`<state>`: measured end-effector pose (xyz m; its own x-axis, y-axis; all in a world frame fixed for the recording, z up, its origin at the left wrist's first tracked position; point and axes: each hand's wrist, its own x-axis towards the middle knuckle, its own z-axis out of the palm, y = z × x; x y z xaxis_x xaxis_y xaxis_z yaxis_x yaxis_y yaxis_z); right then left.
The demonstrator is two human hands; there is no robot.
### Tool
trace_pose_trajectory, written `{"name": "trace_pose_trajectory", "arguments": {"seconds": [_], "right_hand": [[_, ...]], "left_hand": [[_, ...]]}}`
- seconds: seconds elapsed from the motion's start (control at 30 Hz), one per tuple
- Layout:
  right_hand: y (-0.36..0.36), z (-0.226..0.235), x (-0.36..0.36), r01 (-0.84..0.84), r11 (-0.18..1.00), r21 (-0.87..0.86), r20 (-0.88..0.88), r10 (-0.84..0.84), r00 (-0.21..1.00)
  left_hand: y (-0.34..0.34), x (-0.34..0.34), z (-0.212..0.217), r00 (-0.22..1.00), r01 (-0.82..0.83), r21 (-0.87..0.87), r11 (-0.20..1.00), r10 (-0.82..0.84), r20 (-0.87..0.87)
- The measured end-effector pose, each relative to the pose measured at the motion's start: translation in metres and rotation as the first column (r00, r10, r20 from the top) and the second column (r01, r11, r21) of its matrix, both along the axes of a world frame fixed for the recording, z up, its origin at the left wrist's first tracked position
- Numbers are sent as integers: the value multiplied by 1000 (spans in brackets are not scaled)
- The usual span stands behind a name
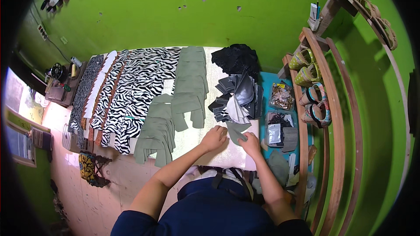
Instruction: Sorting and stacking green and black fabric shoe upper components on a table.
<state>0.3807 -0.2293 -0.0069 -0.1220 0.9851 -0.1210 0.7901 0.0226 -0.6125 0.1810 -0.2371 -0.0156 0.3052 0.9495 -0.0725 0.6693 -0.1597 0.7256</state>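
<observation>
My right hand pinches the edge of a grey-green fabric piece above the white table, close to its front edge. My left hand lies on the tabletop to the left of that piece, fingers loosely bent, with nothing visible in it. Just beyond the hands sits a fanned pile of dark grey and black cut pieces, with pale undersides showing on some. Overlapping rows of grey-green cut pieces run along the table left of my hands.
Zebra-print pieces lie in overlapping rows farther left. Black fabric is heaped at the back. Clear containers of small parts stand on a blue surface at right, beside a wooden rack holding sandals.
</observation>
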Motion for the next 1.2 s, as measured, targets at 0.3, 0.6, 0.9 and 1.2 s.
{"name": "trace_pose_trajectory", "arguments": {"seconds": [0.3,0.6,0.9,1.2], "right_hand": [[5,2,-24,-238,942,-237,-416,124,901],[22,-14,-32,433,865,255,5,-449,894],[3,-7,-18,221,970,-97,-442,-241,864],[-10,13,-47,-126,965,-230,-816,-121,565]], "left_hand": [[-20,-19,10,523,-5,-670,742,573,631],[-33,-20,0,539,-281,-677,680,696,474],[-31,-13,-9,422,-238,-769,593,777,468],[-26,-8,18,144,98,-814,573,801,581]]}}
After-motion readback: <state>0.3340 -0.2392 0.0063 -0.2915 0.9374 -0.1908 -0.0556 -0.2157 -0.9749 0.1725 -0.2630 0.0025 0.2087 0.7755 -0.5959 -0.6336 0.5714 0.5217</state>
